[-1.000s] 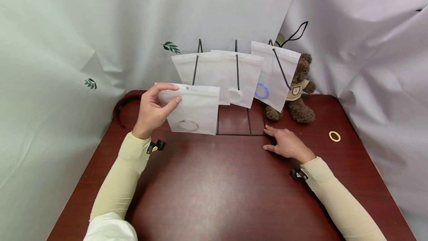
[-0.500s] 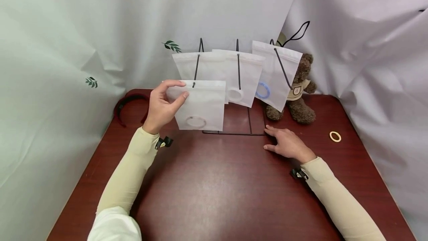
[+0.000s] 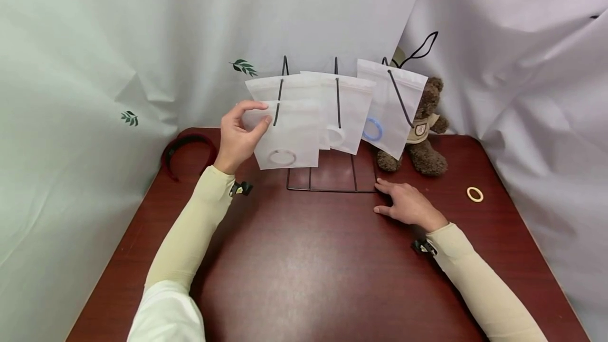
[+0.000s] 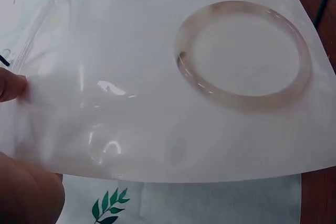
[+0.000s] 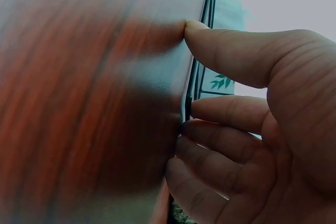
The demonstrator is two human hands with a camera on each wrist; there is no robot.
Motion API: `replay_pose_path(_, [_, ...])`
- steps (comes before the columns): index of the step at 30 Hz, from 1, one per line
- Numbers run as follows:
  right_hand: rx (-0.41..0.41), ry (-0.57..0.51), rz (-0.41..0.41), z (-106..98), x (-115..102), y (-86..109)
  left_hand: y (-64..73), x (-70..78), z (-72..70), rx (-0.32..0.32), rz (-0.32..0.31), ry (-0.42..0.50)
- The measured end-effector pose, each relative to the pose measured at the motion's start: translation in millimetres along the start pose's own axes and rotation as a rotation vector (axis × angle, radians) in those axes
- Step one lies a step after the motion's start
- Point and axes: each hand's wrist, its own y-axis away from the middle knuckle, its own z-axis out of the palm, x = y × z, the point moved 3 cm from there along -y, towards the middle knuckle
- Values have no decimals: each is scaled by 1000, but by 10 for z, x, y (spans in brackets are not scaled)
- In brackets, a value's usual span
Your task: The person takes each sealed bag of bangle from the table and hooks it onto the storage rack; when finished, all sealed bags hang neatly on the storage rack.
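Pinching the upper left corner of a frosted pouch (image 3: 290, 133), the left hand (image 3: 239, 139) holds it upright at centre frame against the leftmost black wire hook (image 3: 279, 94); a smooth grey bangle (image 4: 244, 53) lies inside. Right hand (image 3: 408, 205) rests flat, fingers loose, against the wire rack's base (image 3: 332, 190).

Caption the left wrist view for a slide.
Left hand pinches a frosted pouch holding a pale bangle.

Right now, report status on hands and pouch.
Left hand pinches frosted pouch at left hook. Right hand flat, fingers against rack base.
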Motion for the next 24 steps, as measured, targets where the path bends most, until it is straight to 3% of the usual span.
replay_pose_path(16, [2,16,-11,-1,14,-15,-194,-190,89,50,-14,26])
replay_pose_path(24, [-1,3,9,0,18,-2,-169,18,108,50,-28,49])
